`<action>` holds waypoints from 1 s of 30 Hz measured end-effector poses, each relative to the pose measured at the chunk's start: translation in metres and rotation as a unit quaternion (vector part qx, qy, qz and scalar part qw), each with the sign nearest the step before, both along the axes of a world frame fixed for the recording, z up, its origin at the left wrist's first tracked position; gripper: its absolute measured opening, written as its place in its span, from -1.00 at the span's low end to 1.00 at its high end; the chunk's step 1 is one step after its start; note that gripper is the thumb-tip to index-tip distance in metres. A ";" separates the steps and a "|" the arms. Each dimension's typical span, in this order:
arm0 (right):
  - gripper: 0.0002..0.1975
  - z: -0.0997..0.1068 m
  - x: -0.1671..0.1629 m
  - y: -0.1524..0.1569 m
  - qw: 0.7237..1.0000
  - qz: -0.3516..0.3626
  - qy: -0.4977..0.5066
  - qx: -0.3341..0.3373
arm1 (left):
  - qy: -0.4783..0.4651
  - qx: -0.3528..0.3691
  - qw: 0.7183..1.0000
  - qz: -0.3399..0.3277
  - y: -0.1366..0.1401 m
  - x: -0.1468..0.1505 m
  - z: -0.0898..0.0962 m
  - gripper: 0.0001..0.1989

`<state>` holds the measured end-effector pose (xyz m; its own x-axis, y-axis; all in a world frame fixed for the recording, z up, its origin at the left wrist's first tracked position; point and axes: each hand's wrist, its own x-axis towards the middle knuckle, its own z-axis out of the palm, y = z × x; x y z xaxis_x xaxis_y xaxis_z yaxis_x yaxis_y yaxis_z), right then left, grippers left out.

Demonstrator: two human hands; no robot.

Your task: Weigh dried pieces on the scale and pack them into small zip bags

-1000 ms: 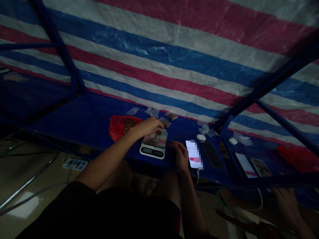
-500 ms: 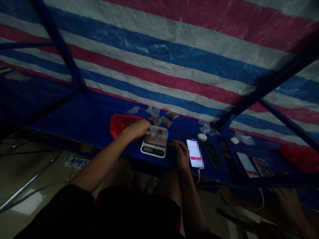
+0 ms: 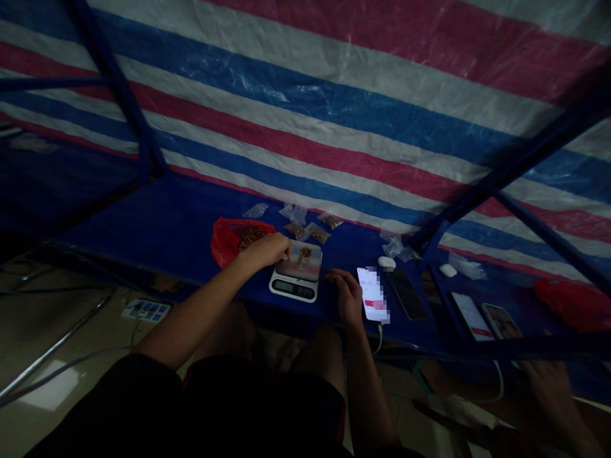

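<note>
My left hand (image 3: 277, 248) is closed in a pinch at the left edge of a white digital kitchen scale (image 3: 294, 291); whatever is between the fingertips is hidden. On the scale's plate stands a small clear container or bag (image 3: 304, 256) with brown bits in its top. Left of the scale, partly behind my left hand, lies an open red plastic bag (image 3: 221, 245) with small brown pieces (image 3: 251, 236) inside. My right hand (image 3: 350, 296) rests right of the scale, beside a lit phone (image 3: 373, 296), its fingers loosely bent and apart from the palm, with nothing visible in them.
Behind the scale lie filled clear bags (image 3: 317, 234) and unfilled ones (image 3: 293, 211). A white case (image 3: 386, 263) and a dark phone (image 3: 409, 296) sit to the right. Blue frame bars (image 3: 477, 191) flank the blue table (image 3: 162, 222). Another person's hand (image 3: 548, 381) shows at lower right.
My left hand has shifted slightly and its fingers have drawn in more over the scale's left edge. More of the brown pieces show in the red bag. My right hand stays put.
</note>
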<state>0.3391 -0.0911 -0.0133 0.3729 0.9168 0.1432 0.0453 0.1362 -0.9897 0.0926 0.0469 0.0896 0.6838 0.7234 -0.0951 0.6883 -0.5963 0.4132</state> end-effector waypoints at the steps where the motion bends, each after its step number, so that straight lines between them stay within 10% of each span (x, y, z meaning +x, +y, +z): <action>1: -0.72 0.000 0.000 0.000 1.000 0.000 0.000 0.001 | -0.005 -0.002 1.000 -0.001 -0.001 0.001 0.000 -0.84; 20: -0.73 -0.003 0.000 0.001 1.000 0.007 0.007 0.007 | -0.011 0.034 0.999 -0.021 -0.032 0.017 -0.010 -0.83; 30: -0.72 0.000 0.001 0.000 1.000 0.007 -0.003 0.005 | -0.051 0.068 0.995 -0.048 -0.023 0.028 0.029 -0.79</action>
